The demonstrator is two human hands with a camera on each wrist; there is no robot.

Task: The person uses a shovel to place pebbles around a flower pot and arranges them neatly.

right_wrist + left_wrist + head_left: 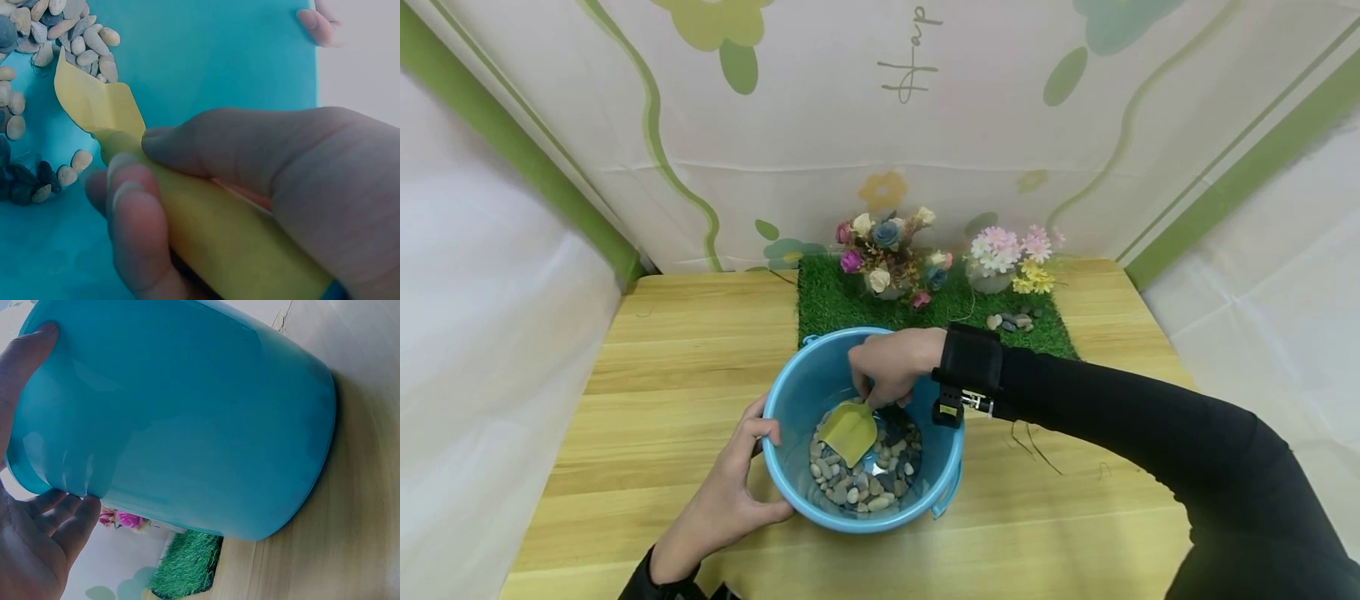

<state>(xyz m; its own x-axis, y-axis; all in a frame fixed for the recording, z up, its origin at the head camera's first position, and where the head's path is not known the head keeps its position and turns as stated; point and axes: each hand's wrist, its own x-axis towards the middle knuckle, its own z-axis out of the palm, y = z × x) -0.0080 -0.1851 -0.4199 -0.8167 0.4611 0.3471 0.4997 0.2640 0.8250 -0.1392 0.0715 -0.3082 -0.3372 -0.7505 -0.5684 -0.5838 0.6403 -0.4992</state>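
Observation:
A light blue bucket (pixel 957 454) stands on the wooden table, with pebbles (pixel 853 487) spread over its bottom. My right hand (pixel 891 362) reaches inside and grips the handle of a small yellow shovel (pixel 850 433). In the right wrist view the thumb and fingers wrap that yellow handle, and the shovel's blade (pixel 100 103) lies against the pebbles. My left hand (pixel 737 483) holds the bucket's left side near the rim, a fingertip over the edge. The left wrist view shows its thumb and several fingers touching the blue wall (pixel 187 419).
Behind the bucket lies a green turf mat (pixel 823 292). It bears a pot of mixed flowers (pixel 887 250), a pot of pink and yellow flowers (pixel 1011 254) and a small group of stones (pixel 1011 321). Thin dark strands (pixel 1037 446) lie on the table (pixel 685 400) to the right. White curtains surround it.

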